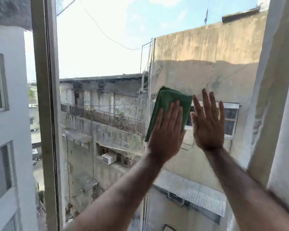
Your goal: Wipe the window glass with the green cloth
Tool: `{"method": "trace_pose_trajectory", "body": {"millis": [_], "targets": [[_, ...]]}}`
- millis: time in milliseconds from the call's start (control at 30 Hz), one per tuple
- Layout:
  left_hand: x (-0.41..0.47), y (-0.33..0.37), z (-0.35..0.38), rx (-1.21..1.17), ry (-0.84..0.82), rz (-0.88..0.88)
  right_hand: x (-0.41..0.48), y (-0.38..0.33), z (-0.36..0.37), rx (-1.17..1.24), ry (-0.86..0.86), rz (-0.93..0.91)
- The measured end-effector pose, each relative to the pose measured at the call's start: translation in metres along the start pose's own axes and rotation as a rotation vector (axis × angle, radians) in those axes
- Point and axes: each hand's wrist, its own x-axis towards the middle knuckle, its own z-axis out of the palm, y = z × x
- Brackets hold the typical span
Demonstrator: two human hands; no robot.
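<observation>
Daylit view through a tall window: pale frame (45, 104) at left, white wall (280, 114) at right. Outside, weathered concrete buildings (207, 60), a railed balcony (105, 118), an air conditioner (108, 158), overhead wires, bright hazy sky (98, 39).

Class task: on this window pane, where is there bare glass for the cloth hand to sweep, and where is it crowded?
Free: glass between the frame post and green cloth, plus above both hands. Crowded: left hand and right hand nearly touch.

text: none readable | labels: none | numbers: none | signs: none
</observation>
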Motion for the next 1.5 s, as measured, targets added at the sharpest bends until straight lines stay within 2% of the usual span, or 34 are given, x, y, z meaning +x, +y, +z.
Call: {"method": "trace_pose_trajectory", "body": {"millis": [100, 200, 267, 367, 467, 533, 600, 633, 700, 800, 867, 1033, 1133, 1267, 1367, 1433, 1500], "targets": [[-0.086, -0.001, 0.007, 0.017, -0.09, 0.062, 0.0, -0.001, -0.001, 0.016, -0.003, -0.001], [-0.127, -0.052, -0.003, 0.071, -0.111, 0.034, 0.001, -0.004, -0.002, 0.014, -0.012, 0.007], [-0.124, -0.097, -0.015, 0.09, -0.08, -0.128, 0.0, -0.006, -0.002, 0.014, -0.003, 0.01], [-0.083, -0.154, -0.036, 0.078, -0.007, -0.497, 0.001, -0.007, -0.002, 0.007, 0.006, 0.013], [-0.015, -0.185, -0.051, 0.061, 0.121, -0.774, 0.002, -0.008, -0.003, -0.005, 0.009, 0.019], [0.04, -0.184, -0.056, 0.037, 0.2, -0.89, 0.001, -0.008, -0.003, -0.008, 0.003, 0.018], [0.09, -0.164, -0.055, 0.023, 0.217, -0.869, 0.0, -0.008, -0.001, -0.008, -0.001, 0.017], [0.11, -0.145, -0.052, 0.018, 0.205, -0.798, 0.001, -0.007, -0.001, -0.008, -0.003, 0.02], [0.132, -0.097, -0.044, -0.011, 0.185, -0.545, 0.002, -0.006, -0.001, -0.019, -0.011, 0.014], [0.107, -0.024, -0.023, -0.001, 0.105, -0.076, 0.001, -0.001, -0.002, -0.048, -0.025, 0.012], [0.061, -0.011, -0.014, -0.015, 0.051, 0.035, -0.001, -0.003, -0.003, -0.031, -0.024, 0.012], [-0.064, -0.069, -0.015, 0.018, -0.083, -0.005, 0.003, -0.004, -0.001, -0.041, 0.018, -0.001], [-0.099, -0.132, -0.039, 0.03, -0.102, -0.172, 0.003, -0.006, -0.001, -0.038, 0.0, 0.006], [-0.033, -0.197, -0.061, 0.065, 0.009, -0.554, 0.0, -0.007, 0.0, -0.043, -0.009, 0.02], [0.045, -0.212, -0.069, 0.038, 0.134, -0.819, -0.002, -0.01, 0.002, -0.036, 0.003, 0.02], [0.094, -0.193, -0.068, 0.008, 0.164, -0.834, 0.0, -0.009, 0.002, -0.04, 0.01, 0.017], [0.123, -0.153, -0.06, 0.006, 0.17, -0.671, 0.001, -0.008, 0.001, -0.041, 0.003, 0.013]]}}
